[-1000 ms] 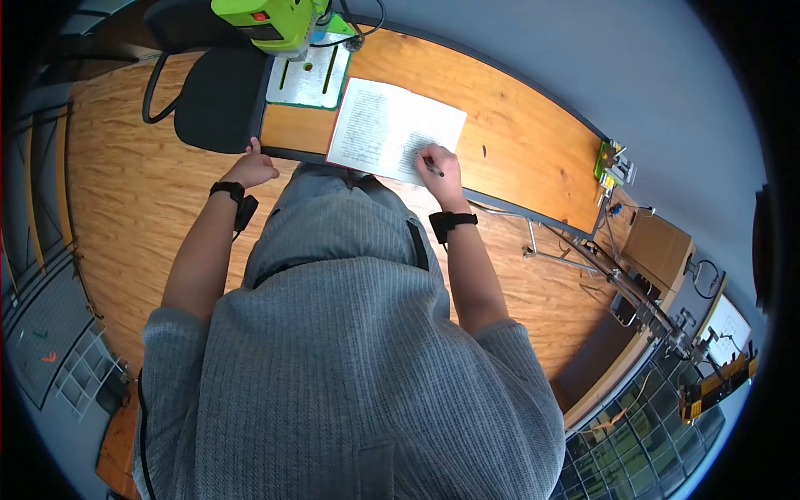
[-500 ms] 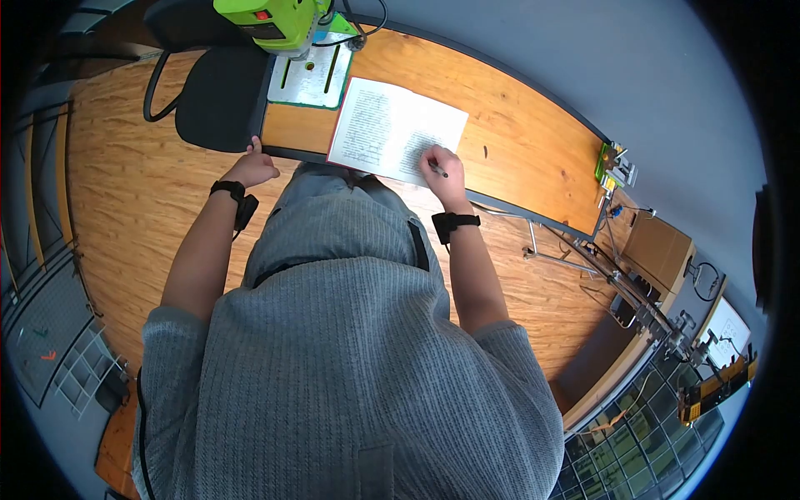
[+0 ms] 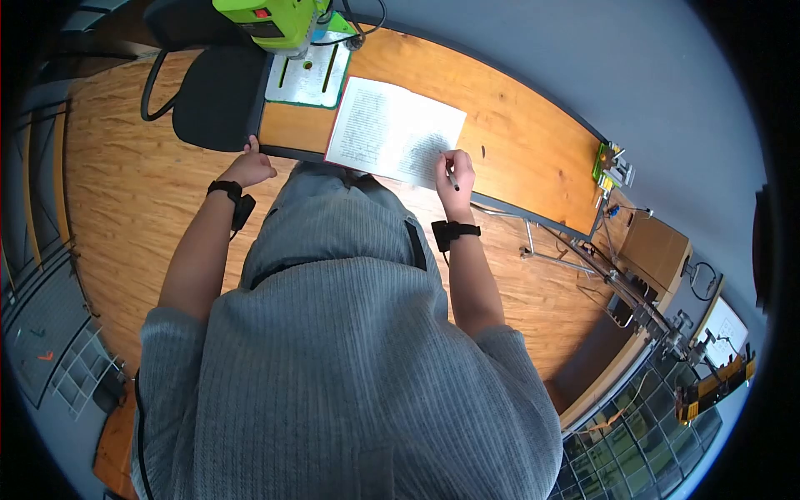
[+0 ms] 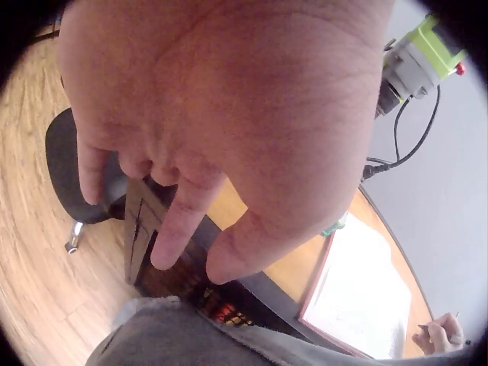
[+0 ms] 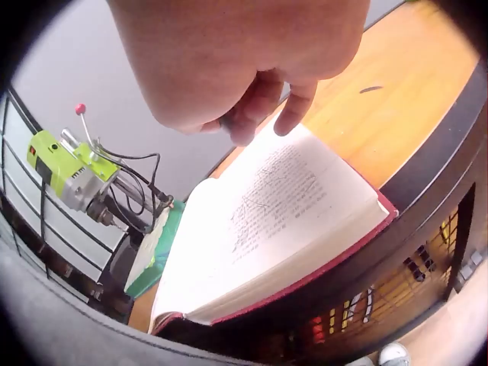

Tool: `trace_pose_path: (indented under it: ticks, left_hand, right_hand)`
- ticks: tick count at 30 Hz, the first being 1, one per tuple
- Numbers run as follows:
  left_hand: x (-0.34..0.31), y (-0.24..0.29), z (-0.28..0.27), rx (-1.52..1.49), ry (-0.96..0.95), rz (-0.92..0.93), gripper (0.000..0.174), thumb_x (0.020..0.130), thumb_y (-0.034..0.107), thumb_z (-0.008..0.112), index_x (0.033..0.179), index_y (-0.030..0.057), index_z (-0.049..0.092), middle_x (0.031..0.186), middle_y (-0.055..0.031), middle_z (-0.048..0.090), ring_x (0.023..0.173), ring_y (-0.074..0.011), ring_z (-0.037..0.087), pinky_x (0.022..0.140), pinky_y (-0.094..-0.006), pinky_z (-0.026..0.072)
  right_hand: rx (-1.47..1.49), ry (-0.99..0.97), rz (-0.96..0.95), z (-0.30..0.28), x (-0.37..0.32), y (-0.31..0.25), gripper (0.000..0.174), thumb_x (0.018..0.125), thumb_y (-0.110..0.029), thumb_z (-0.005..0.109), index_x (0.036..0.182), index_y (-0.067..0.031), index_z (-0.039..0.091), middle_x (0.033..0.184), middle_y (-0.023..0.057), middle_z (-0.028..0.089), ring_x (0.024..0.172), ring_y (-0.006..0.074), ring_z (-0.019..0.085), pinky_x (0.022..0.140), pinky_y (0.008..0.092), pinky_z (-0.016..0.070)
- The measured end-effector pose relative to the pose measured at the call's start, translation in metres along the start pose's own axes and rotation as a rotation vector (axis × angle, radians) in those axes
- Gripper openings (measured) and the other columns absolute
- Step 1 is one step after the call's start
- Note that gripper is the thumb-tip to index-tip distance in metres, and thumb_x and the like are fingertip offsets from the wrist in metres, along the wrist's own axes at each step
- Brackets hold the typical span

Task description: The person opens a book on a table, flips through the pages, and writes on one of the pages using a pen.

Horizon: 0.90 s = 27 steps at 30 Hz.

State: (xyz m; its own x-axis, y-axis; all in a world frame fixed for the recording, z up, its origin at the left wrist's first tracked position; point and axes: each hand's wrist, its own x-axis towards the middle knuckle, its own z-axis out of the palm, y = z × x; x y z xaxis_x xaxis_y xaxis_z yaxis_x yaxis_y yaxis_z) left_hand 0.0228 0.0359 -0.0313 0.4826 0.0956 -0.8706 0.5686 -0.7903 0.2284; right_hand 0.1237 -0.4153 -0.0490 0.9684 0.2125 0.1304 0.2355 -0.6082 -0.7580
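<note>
An open book (image 3: 392, 133) with a red cover and text on both pages lies at the table's near edge. My right hand (image 3: 455, 177) grips a dark pen (image 3: 452, 179) by the lower right corner of the right page. In the right wrist view that hand (image 5: 252, 69) is above the far part of the page, its curled fingers hiding most of the pen. My left hand (image 3: 248, 169) is at the table's left front corner; the left wrist view shows this hand (image 4: 229, 114) holding nothing, thumb and index finger extended, middle fingers bent.
A green drill press (image 3: 283, 25) stands on its slotted metal base (image 3: 310, 75) left of the book. Beside the table's left end is a black chair (image 3: 218, 98). A small green and yellow device (image 3: 612, 167) sits at the table's right end.
My right hand has shifted right and slightly towards me, from the lower lines of the right page to its outer corner, and the pen's angle has changed. My left hand has stayed at the corner.
</note>
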Motion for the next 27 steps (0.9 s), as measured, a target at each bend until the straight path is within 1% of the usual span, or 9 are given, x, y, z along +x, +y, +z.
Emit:
trace_pose_path:
  ticks: [2, 5, 7, 8, 11, 14, 16, 18, 27]
  left_hand:
    - [0.002, -0.003, 0.004, -0.008, 0.002, 0.015, 0.039, 0.089, 0.032, 0.069, 0.115, 0.0039, 0.077, 0.169, -0.0343, 0.001, 0.161, -0.0408, 0.008, 0.122, -0.0442, 0.0315]
    - [0.011, -0.017, 0.008, -0.071, 0.021, 0.017, 0.036, 0.089, 0.032, 0.069, 0.109, 0.0034, 0.077, 0.169, -0.0344, 0.001, 0.161, -0.0421, 0.010, 0.122, -0.0432, 0.0314]
    - [0.013, -0.010, 0.001, 0.017, -0.064, 0.082, 0.038, 0.089, 0.033, 0.068, 0.113, 0.0044, 0.076, 0.170, -0.0321, -0.009, 0.161, -0.0429, 0.009, 0.122, -0.0432, 0.0318]
    - [0.009, -0.008, 0.002, -0.037, -0.025, 0.007, 0.038, 0.090, 0.033, 0.066, 0.113, 0.0046, 0.076, 0.169, -0.0336, -0.009, 0.160, -0.0446, 0.009, 0.122, -0.0436, 0.0326]
    - [0.000, -0.001, -0.002, -0.036, -0.044, 0.003, 0.039, 0.091, 0.033, 0.065, 0.114, 0.0040, 0.076, 0.169, -0.0336, -0.009, 0.160, -0.0444, 0.008, 0.122, -0.0445, 0.0320]
    - [0.006, -0.004, -0.001, -0.030, -0.046, 0.005, 0.038, 0.091, 0.033, 0.065, 0.112, 0.0030, 0.076, 0.169, -0.0330, -0.009, 0.160, -0.0427, 0.009, 0.122, -0.0443, 0.0315]
    - [0.006, -0.005, -0.001, -0.035, -0.042, 0.013, 0.038, 0.091, 0.033, 0.065, 0.110, 0.0023, 0.076, 0.169, -0.0332, -0.009, 0.161, -0.0428, 0.008, 0.122, -0.0445, 0.0314]
    - [0.005, -0.007, 0.000, -0.055, -0.045, 0.012, 0.037, 0.091, 0.032, 0.064, 0.106, 0.0006, 0.076, 0.169, -0.0332, -0.009, 0.161, -0.0428, 0.008, 0.121, -0.0454, 0.0324]
    - [-0.001, -0.001, -0.009, -0.038, -0.079, 0.016, 0.040, 0.093, 0.032, 0.058, 0.108, -0.0007, 0.076, 0.167, -0.0370, -0.009, 0.160, -0.0439, 0.011, 0.122, -0.0442, 0.0320]
  right_hand:
    - [0.025, -0.040, 0.042, -0.004, -0.004, -0.005, 0.007, 0.091, -0.003, 0.070, 0.093, 0.0006, 0.064, 0.081, 0.0157, 0.061, 0.077, 0.0301, 0.061, 0.069, 0.0402, 0.0510]
    - [0.056, -0.020, 0.056, 0.000, -0.005, -0.004, 0.007, 0.090, -0.002, 0.070, 0.094, 0.0007, 0.065, 0.081, 0.0156, 0.061, 0.077, 0.0293, 0.061, 0.069, 0.0395, 0.0507]
    - [0.067, -0.004, 0.053, 0.004, 0.001, -0.001, 0.009, 0.089, -0.002, 0.071, 0.095, 0.0007, 0.065, 0.082, 0.0151, 0.062, 0.077, 0.0285, 0.061, 0.070, 0.0388, 0.0506]
    - [0.060, -0.014, 0.028, 0.005, 0.004, 0.001, 0.010, 0.089, -0.003, 0.072, 0.096, 0.0004, 0.065, 0.082, 0.0149, 0.062, 0.077, 0.0282, 0.061, 0.070, 0.0388, 0.0504]
    - [0.083, -0.037, 0.002, 0.003, 0.009, -0.007, 0.015, 0.088, -0.005, 0.073, 0.100, -0.0007, 0.067, 0.086, 0.0142, 0.064, 0.079, 0.0279, 0.062, 0.070, 0.0381, 0.0515]
    - [0.164, 0.007, 0.026, 0.010, 0.020, -0.010, 0.013, 0.087, -0.005, 0.073, 0.098, -0.0002, 0.068, 0.086, 0.0151, 0.067, 0.080, 0.0283, 0.065, 0.072, 0.0372, 0.0534]
    - [0.127, -0.083, 0.077, 0.015, 0.033, -0.012, 0.010, 0.086, -0.007, 0.073, 0.092, 0.0004, 0.070, 0.085, 0.0158, 0.071, 0.079, 0.0299, 0.069, 0.073, 0.0375, 0.0552]
    - [0.112, -0.098, 0.042, 0.022, 0.045, -0.015, 0.009, 0.086, -0.008, 0.073, 0.090, 0.0003, 0.070, 0.083, 0.0161, 0.071, 0.077, 0.0307, 0.069, 0.072, 0.0384, 0.0554]
    - [0.077, -0.095, -0.008, 0.055, 0.074, -0.017, 0.011, 0.084, -0.011, 0.075, 0.084, -0.0011, 0.071, 0.081, 0.0175, 0.072, 0.076, 0.0342, 0.070, 0.072, 0.0421, 0.0560]
